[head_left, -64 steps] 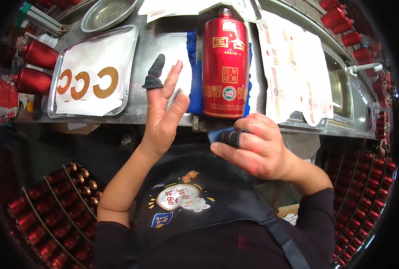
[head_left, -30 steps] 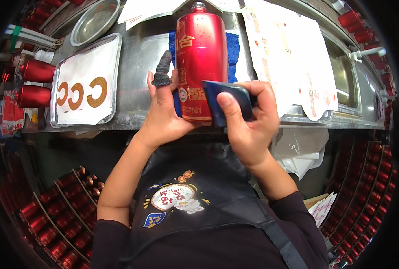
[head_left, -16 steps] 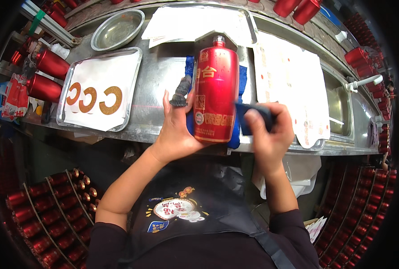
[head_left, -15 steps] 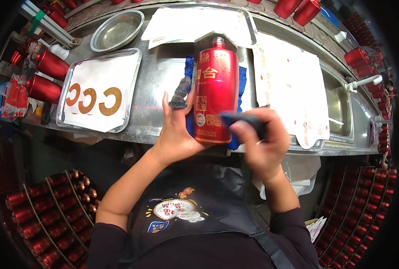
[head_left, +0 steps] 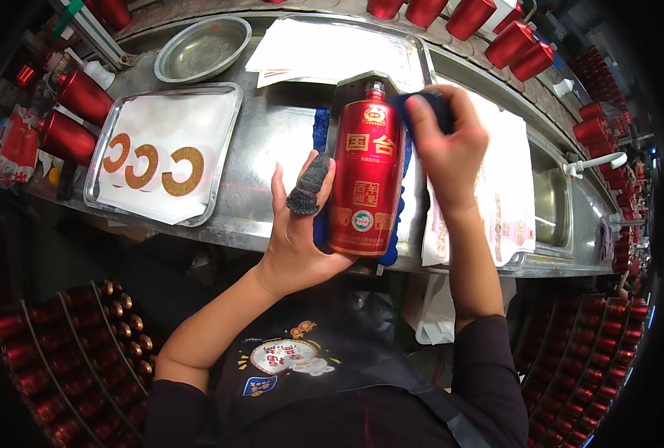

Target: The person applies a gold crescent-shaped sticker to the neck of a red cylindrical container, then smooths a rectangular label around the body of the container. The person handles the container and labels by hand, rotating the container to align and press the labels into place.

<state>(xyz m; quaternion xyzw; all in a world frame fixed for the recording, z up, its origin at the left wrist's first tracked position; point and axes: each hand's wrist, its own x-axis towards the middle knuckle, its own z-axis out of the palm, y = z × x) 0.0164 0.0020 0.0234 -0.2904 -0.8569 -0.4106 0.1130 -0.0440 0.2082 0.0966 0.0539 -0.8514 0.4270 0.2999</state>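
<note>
Nearest is the left hand (head_left: 298,246), at the 7 o'clock corner of the red bottle (head_left: 365,179), its thumb at the base and its fingers lightly spread up the left side — steadying, it seems, rather than closed round it — with a dark knitted sleeve (head_left: 311,183) over one finger. The bottle lies on a blue cloth (head_left: 321,128) on the steel counter (head_left: 268,149), its long axis running from base at 6 to neck just past 12. The right hand (head_left: 451,145) pinches a dark blue pad (head_left: 425,112) between thumb and fingers at the bottle's 1 o'clock; from those fingertips the body lies toward 7. The right is closer to the neck, the left to the base; whether pad and shoulder touch, I cannot tell. At 9 o'clock from the bottle, a metal tray (head_left: 226,153) holds white paper with three gold C-shaped pieces (head_left: 197,172). At 3, printed sheets (head_left: 507,187) lie before a sink (head_left: 552,190). Farther, a round bowl (head_left: 201,48) sits at 10 to 11, and at 12 another tray (head_left: 426,60) carries stacked white sheets (head_left: 332,52).
</note>
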